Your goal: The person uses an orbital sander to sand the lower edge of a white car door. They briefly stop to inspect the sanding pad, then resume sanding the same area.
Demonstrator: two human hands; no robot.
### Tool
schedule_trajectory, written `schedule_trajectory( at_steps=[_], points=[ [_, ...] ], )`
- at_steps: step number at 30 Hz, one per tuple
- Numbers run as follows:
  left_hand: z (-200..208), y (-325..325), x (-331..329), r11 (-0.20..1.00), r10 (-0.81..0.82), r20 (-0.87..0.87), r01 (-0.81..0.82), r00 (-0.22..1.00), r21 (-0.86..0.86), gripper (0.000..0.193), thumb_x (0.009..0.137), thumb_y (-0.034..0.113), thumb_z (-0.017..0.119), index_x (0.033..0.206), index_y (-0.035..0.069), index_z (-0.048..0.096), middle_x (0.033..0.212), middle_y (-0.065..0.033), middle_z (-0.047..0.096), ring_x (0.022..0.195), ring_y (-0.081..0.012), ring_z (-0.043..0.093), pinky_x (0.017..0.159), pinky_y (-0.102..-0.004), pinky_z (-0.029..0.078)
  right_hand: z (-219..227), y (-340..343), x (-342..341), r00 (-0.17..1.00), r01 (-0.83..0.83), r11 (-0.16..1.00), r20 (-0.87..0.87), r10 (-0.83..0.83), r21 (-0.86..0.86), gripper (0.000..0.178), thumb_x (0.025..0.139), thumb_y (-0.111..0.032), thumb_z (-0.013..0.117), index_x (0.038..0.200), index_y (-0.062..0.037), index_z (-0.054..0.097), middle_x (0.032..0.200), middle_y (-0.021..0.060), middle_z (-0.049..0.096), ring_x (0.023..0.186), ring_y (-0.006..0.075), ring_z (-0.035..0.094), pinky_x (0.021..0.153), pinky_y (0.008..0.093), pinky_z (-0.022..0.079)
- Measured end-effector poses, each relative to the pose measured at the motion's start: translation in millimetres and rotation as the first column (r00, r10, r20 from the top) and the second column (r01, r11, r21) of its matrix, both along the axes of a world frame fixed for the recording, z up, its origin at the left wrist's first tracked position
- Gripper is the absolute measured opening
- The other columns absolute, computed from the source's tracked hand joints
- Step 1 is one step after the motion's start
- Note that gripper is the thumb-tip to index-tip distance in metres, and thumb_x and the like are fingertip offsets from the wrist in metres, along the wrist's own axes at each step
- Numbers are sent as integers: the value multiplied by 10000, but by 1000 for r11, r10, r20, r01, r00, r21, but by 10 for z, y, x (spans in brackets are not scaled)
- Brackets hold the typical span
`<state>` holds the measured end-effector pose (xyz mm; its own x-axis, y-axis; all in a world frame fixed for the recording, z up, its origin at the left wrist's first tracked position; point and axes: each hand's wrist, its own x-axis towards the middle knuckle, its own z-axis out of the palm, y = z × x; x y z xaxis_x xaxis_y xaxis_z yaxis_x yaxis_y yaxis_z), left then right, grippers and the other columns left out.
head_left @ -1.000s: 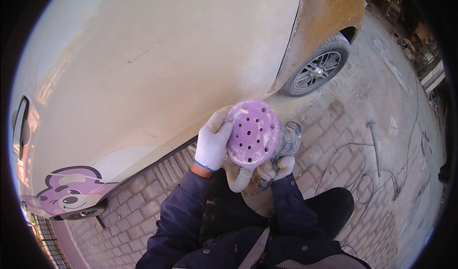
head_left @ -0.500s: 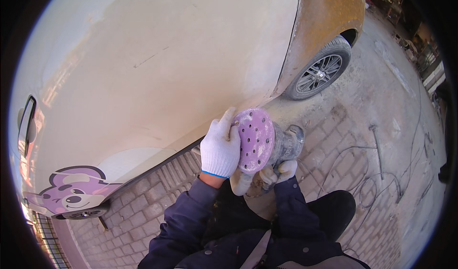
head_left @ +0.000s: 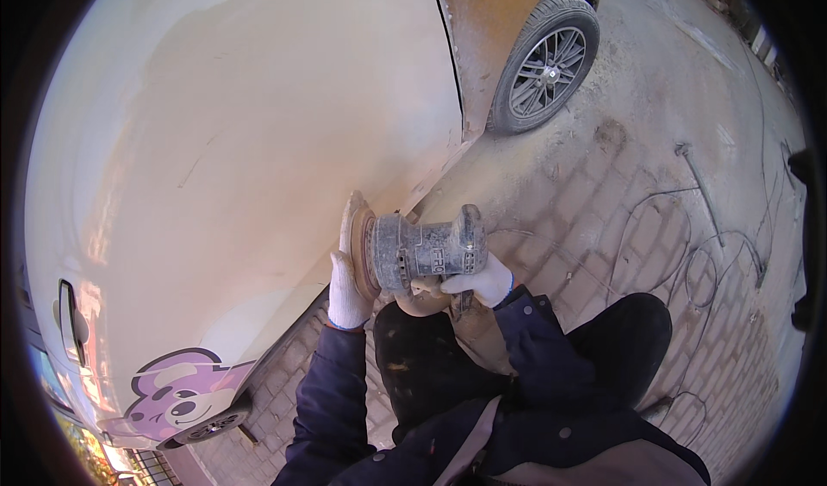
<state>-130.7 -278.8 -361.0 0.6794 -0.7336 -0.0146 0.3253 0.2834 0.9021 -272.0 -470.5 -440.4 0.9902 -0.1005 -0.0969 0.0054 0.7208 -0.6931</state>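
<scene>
A dusty grey orbital sander (head_left: pixel 426 249) is held sideways in front of me, beside the lower part of a cream-coloured car door (head_left: pixel 258 141). My right hand (head_left: pixel 488 281), in a white knit glove, grips the tool from below near its rear end. My left hand (head_left: pixel 346 289), gloved too, lies flat along the face of the sander's round pad (head_left: pixel 367 253), fingers stretched upward and thumb apart. The sanding disc's purple face is turned toward that palm and hidden now. Below the body, a pale curved dust tube (head_left: pixel 422 301) is partly covered by my right hand.
Behind the door edge, an ochre-brown rear panel (head_left: pixel 491 21) rises over a wheel (head_left: pixel 549 72). A purple cartoon decal (head_left: pixel 185 395) marks the door at lower left. Cables (head_left: pixel 689 266) and a thin rod (head_left: pixel 702 193) lie on the dusty brick paving (head_left: pixel 594 219) at right.
The sander has turned so its purple disc no longer faces me and its body shows side-on. It has shifted left with both hands. My left palm now lies along the pad; the view has shifted.
</scene>
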Motion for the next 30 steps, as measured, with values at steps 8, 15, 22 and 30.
schedule_trajectory(
  at_steps=[8,15,22,30],
  points=[
    [-257,-48,277,994,-56,-61,61,997,90,820,1049,683,306,1648,131,214,1649,-123,350,1497,-319,379,1219,-501,335,-134,104,115,991,108,983,-88,-96,146,355,804,4,710,1153,40,662,932,121,710,773,226,679,707,344,551],
    [148,-244,283,930,138,478,-280,867,238,668,1004,351,332,1565,-11,346,1587,-205,423,1478,-327,413,1221,-448,332,-372,194,203,972,212,923,-171,-163,323,288,813,-26,655,1080,80,675,824,151,692,622,253,658,586,347,539],
    [1969,482,472,708,-30,787,-569,-616,-418,511,925,-41,362,1406,-135,509,1418,-279,572,1340,-389,557,1161,-487,429,-837,220,424,934,345,803,-259,-244,487,177,883,-60,644,1021,40,691,760,94,654,569,198,594,559,324,490],
    [3671,1512,954,225,-658,443,-720,-609,-656,541,1040,314,511,1363,-118,563,1359,-310,601,1210,-441,621,983,-480,557,-905,598,723,888,458,666,-338,-312,589,140,930,-116,647,1021,-16,682,776,67,647,616,186,603,599,331,490]
  ],
)
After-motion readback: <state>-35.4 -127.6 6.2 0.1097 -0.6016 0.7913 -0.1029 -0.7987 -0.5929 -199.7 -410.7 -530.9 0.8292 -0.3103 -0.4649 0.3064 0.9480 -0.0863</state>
